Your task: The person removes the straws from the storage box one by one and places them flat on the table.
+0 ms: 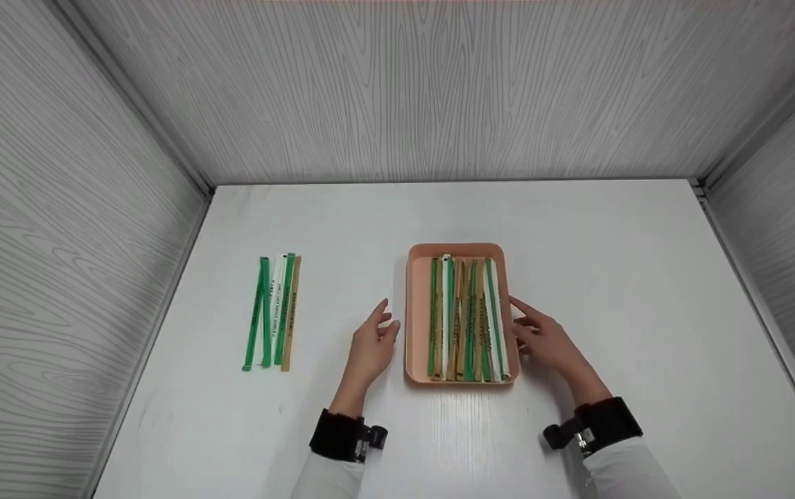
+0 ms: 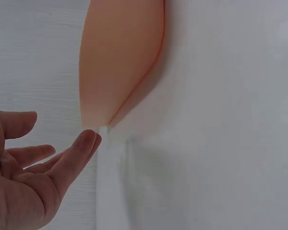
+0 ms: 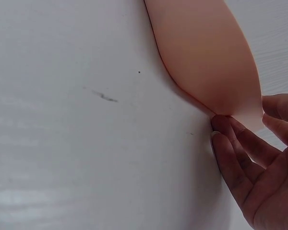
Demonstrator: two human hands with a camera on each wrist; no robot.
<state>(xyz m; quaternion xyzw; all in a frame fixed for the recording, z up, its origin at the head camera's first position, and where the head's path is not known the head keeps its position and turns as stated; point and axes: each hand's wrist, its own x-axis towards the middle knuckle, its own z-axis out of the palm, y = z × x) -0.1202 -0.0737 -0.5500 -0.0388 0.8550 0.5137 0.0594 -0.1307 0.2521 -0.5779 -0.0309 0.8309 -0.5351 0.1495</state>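
Observation:
A shallow salmon-pink tray [image 1: 419,312] stands lengthwise in the middle of the table. Along its centre and right side lies a row of slim paper-wrapped sticks [image 1: 468,326] in green, white and brown, with small print on them. My left hand [image 1: 373,346] is just off the tray's left side, thumb and fingers apart and holding nothing. At the right side, the fingertips of my right hand [image 1: 543,339] touch the tray's outer wall [image 3: 211,62], its fingers loosely bent. The left wrist view shows the tray's curved wall [image 2: 120,57] close above my left fingertips.
Several more wrapped sticks [image 1: 276,312] in the same colours lie side by side on the white table [image 1: 598,242], left of my left hand. Grey wood-grain panels [image 1: 397,97] close off the back and both sides. Each wrist wears a black band with a camera.

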